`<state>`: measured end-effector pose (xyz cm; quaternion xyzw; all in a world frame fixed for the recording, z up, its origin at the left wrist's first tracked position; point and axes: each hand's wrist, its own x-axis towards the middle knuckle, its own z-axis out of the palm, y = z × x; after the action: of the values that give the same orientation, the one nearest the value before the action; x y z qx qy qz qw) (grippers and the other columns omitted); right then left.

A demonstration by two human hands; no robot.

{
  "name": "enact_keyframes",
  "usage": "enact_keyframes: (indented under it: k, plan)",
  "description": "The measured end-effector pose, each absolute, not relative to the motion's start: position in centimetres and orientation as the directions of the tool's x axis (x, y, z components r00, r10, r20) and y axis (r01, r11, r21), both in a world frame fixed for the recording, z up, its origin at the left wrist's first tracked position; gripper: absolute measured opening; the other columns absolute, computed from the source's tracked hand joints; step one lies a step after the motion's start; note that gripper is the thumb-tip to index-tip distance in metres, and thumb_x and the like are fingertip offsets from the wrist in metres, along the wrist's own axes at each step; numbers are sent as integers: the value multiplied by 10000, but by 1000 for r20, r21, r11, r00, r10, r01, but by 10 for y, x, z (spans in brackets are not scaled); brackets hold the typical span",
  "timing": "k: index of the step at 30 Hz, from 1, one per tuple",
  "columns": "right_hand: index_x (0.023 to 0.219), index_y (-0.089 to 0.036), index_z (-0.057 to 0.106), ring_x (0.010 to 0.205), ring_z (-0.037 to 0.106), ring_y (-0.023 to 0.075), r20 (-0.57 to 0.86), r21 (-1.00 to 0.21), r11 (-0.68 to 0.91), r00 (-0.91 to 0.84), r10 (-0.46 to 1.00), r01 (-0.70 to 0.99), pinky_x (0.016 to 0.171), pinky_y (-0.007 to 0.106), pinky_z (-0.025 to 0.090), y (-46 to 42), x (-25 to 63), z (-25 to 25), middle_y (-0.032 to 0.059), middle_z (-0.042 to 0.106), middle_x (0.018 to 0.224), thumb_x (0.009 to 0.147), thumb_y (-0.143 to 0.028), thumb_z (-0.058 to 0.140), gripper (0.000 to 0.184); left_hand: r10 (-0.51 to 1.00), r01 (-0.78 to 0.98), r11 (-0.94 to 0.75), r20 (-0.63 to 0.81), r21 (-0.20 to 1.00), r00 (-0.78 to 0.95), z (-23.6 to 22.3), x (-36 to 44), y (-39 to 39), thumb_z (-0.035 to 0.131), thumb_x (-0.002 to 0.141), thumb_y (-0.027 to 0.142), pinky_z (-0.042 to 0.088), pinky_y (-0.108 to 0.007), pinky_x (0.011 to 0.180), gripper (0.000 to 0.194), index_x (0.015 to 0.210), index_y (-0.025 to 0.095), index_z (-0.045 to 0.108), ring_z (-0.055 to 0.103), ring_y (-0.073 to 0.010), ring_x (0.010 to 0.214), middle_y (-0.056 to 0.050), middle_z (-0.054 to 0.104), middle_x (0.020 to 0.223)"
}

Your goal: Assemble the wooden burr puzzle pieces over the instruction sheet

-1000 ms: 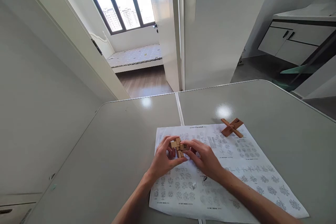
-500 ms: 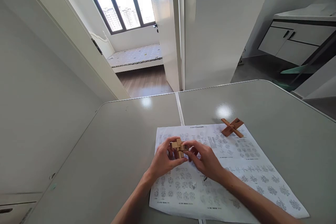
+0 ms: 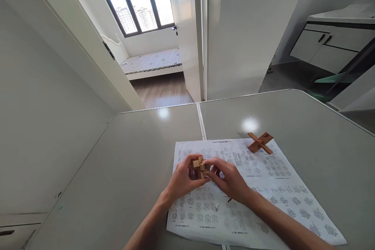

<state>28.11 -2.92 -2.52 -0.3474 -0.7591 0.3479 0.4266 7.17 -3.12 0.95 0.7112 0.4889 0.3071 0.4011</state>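
Note:
A small wooden interlocking puzzle (image 3: 200, 166) of light blocks is held between both hands above the printed sheet. My left hand (image 3: 183, 175) grips it from the left, with the thumb low and the fingers curled over the top. From the right, my right hand (image 3: 227, 177) pinches a piece marked with a dark "2"-like figure. Parts of the puzzle are hidden by the fingers. Farther off to the right, a darker wooden cross-shaped puzzle (image 3: 260, 143) rests at the sheet's far right corner, apart from both hands.
The large paper sheet (image 3: 211, 220), printed with rows of puzzle diagrams, lies on a grey-green table (image 3: 140, 156) with a white seam. Beyond the table's far edge are a doorway with an open door (image 3: 187, 27), a bed (image 3: 152, 62), and a white cabinet (image 3: 328, 45) at right.
The wooden puzzle has turned slightly in my hands, so its marked piece and a square block end face me more. The cross-shaped puzzle stays where it was.

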Motion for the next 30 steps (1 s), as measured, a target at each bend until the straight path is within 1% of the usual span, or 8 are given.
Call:
enact_keyframes:
  k: [3,6,10,16,20,23,25,30]
  plan:
    - [1272,-272,570,676,675,168,362,-846,480,-409,838,234,598,279,541,-29,280,-26,27,727,934,1057,-292,569,216,940,398,-189,48,897,338,9,71,-31,845,819,321,507,-245,666,513,1241,255,561,581,-125,733,9,647,945]
    - [1362,-261,516,627,646,161,319,-865,437,-404,858,247,587,280,529,-28,281,-26,14,707,876,1067,-321,539,302,944,310,-143,36,940,327,10,69,-30,859,820,340,557,-281,757,554,1268,255,545,675,-174,871,-24,679,1018]
    - [1347,-241,533,616,633,165,277,-865,403,-385,880,299,597,294,522,-25,281,-25,25,707,877,1082,-379,503,301,939,190,-72,3,979,345,10,66,-29,885,804,365,571,-332,871,597,1278,251,542,699,-208,983,-54,687,1108]
    - [1158,-231,603,658,637,192,251,-868,384,-390,886,314,628,316,501,-24,280,-20,39,710,854,1097,-427,474,242,909,80,1,-34,997,415,7,63,-27,908,780,407,554,-339,896,635,1279,234,554,683,-215,993,-68,668,1109]
    - [1113,-229,617,699,622,194,264,-864,411,-432,862,292,660,318,486,-24,282,-15,49,697,896,1111,-413,437,257,890,30,13,-25,999,455,6,62,-27,905,789,397,538,-322,894,619,1281,234,565,663,-196,976,-59,654,1112]
    - [1105,-228,618,691,596,186,255,-859,418,-462,849,294,652,309,460,-24,283,-14,40,679,886,1116,-394,425,255,879,51,4,-28,999,475,6,61,-27,897,796,402,540,-313,876,626,1309,241,576,645,-188,969,-64,638,1154]
    - [1086,-226,611,666,571,176,259,-848,430,-464,847,311,633,299,433,-24,284,-14,31,666,872,1116,-382,422,247,879,74,5,-40,997,475,6,61,-27,900,789,410,542,-295,836,638,1318,244,585,632,-169,913,-55,637,1133]
    - [927,-229,550,586,478,150,307,-807,482,-453,837,343,578,282,355,-23,284,-15,-5,594,770,1113,-379,424,270,891,114,-5,-48,993,452,6,61,-28,895,780,454,551,-282,764,670,1336,231,595,632,-157,840,-74,664,1143]
